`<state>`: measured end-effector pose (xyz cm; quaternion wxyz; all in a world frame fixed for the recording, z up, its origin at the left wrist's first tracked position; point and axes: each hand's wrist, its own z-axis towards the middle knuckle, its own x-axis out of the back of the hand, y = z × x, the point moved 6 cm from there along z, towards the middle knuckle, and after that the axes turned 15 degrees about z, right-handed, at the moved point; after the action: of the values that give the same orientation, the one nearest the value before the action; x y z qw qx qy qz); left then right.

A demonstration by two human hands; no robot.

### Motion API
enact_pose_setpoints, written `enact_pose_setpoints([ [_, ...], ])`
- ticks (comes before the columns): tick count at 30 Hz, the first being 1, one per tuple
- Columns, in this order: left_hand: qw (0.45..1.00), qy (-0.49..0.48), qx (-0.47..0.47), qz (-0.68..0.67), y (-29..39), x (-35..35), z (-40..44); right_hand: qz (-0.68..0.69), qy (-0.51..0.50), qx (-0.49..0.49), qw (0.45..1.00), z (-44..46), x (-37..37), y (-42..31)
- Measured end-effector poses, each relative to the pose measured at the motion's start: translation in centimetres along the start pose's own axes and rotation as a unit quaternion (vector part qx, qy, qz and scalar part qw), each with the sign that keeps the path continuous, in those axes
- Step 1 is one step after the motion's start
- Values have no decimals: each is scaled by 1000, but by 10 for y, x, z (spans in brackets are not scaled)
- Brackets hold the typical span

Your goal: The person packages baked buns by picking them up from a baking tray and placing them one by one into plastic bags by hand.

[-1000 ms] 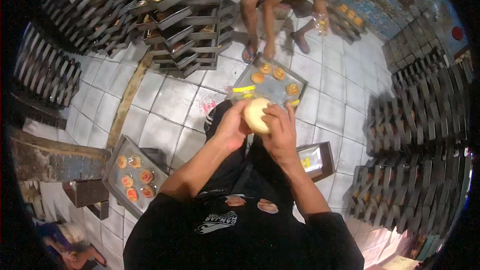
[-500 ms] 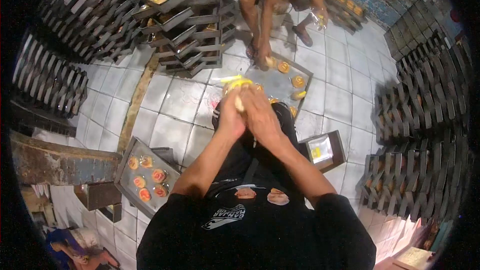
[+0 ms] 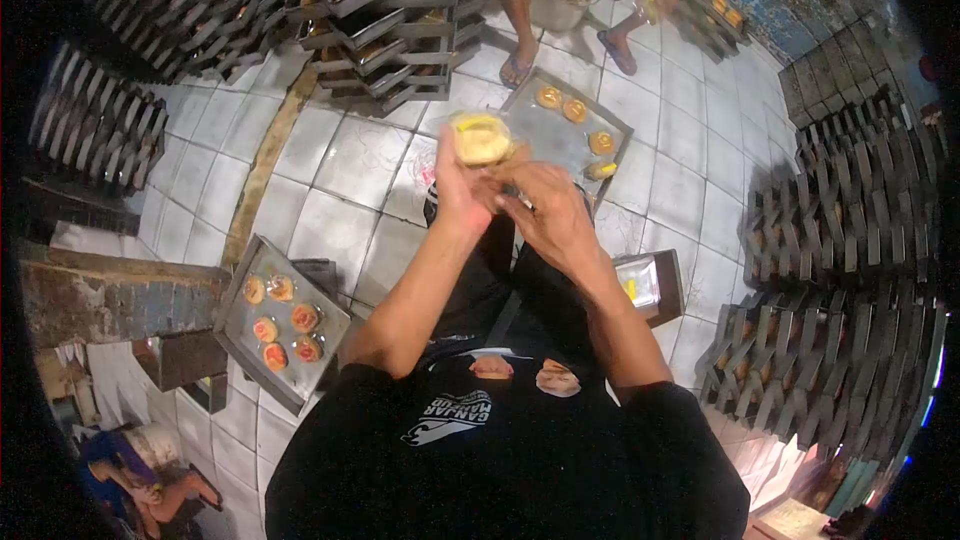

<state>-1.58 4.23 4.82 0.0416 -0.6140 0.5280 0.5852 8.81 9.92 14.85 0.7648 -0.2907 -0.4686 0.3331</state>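
Pale round bun [image 3: 482, 145] in thin, yellow-marked wrapping sits in my left hand [image 3: 460, 188], above the floor, near side of the tray [image 3: 550, 133]. Left grip closed around it, cupped from below. Right hand [image 3: 548, 202] just beside, fingers bunched; can't tell if they pinch the wrapping. Bun probably light, soft, easily dented; film likely slippery. Best held low, round the sides, spread fingers, little squeeze.

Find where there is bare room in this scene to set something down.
Bare floor tiles lie between the left tray and the tall tray stack, and between the front tray and the right-hand stacks. The front tray's middle looks open. It is crowded around the left hand, right hand and bun.
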Motion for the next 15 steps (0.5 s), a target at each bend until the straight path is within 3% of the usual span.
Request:
enact_pose_setpoints([
  [1, 999, -11, 25, -42, 3, -5, -2, 79, -8, -35, 996, -1, -3, 1],
  [3, 998, 8, 36, -41, -11, 12, 17, 71, -26, -52, 996, -9, -16, 7],
  [5, 998, -32, 58, -9, -12, 21, 31, 320, -130, -163, 924, -16, -32, 2],
  [7, 999, -29, 22, -6, 4, 37, 23, 314, -91, -170, 929, -21, -29, 4],
  [9, 998, 60, -13, 6, 31, 53, 12, 293, -17, -183, 938, -31, -19, 6],
  [11, 998, 52, -39, 4, 33, 45, -28, 267, 52, -188, 944, -33, -6, 12],
  [12, 999, 11, 30, 28, 18, 31, -48, 129, 78, -78, 986, -26, 2, 2],
  [13, 994, -34, 94, 53, 9, 20, -61, -30, 131, 20, 991, -24, 9, -9],
  [14, 982, -79, 171, 1, 4, 16, -70, -10, 101, 41, 994, -22, 2, -15],
  [15, 982, -72, 176, 1, 1, 22, -71, 11, 74, 50, 996, -28, -7, -23],
])
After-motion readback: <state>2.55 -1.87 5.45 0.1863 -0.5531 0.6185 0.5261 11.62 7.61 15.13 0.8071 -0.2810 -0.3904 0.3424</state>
